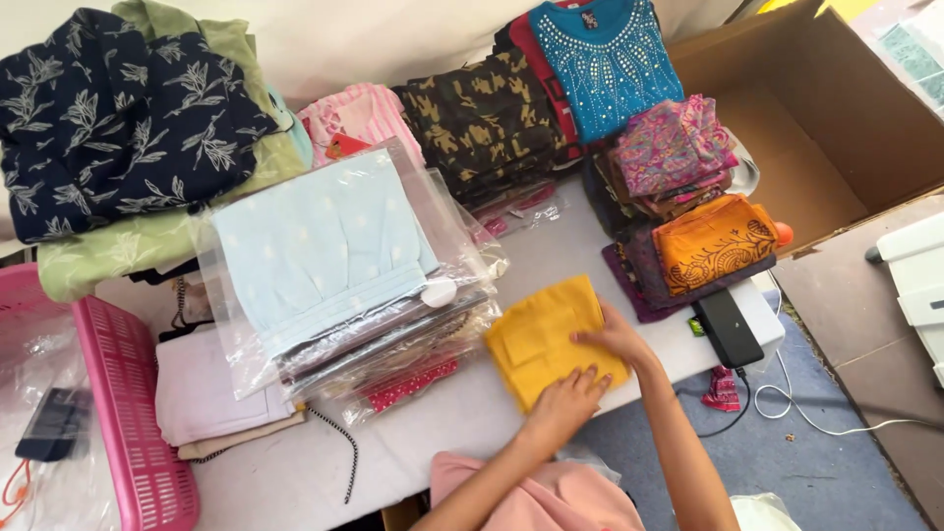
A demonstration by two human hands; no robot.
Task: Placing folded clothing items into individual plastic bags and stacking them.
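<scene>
Folded garment (547, 339) on table (442, 423), right of bagged-clothing stack (334, 265); power adapter (728, 327) further right; cardboard box (816, 128) behind.

The folded cloth (543, 336) is plain mustard yellow; the bagged garment (317, 246) beside it is pale blue with faint white dots. A navy shirt (113, 118) carries a white leaf print, a stack (482, 123) shows olive camouflage, and the teal top (605, 64) has silver studs. The basket (133, 403) is pink.
</scene>
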